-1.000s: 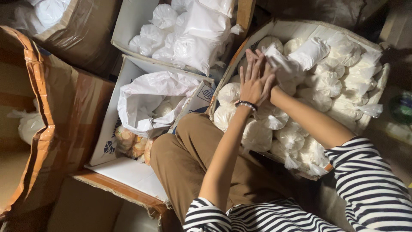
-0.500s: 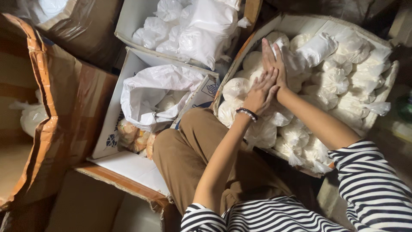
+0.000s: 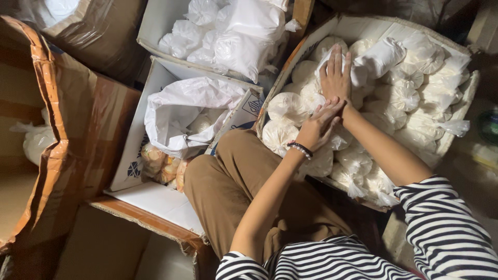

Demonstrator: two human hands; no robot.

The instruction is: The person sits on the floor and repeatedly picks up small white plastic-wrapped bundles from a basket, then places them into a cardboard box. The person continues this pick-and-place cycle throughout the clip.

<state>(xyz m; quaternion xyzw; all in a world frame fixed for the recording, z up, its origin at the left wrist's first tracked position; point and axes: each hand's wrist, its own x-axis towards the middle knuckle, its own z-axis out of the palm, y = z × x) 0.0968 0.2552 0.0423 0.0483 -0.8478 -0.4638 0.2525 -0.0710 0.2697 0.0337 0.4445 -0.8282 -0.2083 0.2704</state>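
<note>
My right hand (image 3: 336,78) lies flat, fingers stretched out, on the white tied plastic bags (image 3: 402,93) that fill a cardboard box (image 3: 469,98) at the upper right. My left hand (image 3: 317,127), with a beaded bracelet (image 3: 300,149) at the wrist, rests its fingertips against my right wrist, just above the nearer bags (image 3: 282,106). Neither hand grips a bag. Both arms come from striped sleeves (image 3: 446,228) at the bottom.
My knee in brown trousers (image 3: 233,181) is bent up against the box. A white box (image 3: 150,103) to the left holds a crumpled white bag and orange-tinted packets. Another box of white bags (image 3: 228,31) stands behind it. A torn brown carton (image 3: 67,129) fills the left.
My palms were pressed together over the box. The right hand has slid forward onto the bags, and the left hand has slipped back to the right wrist.
</note>
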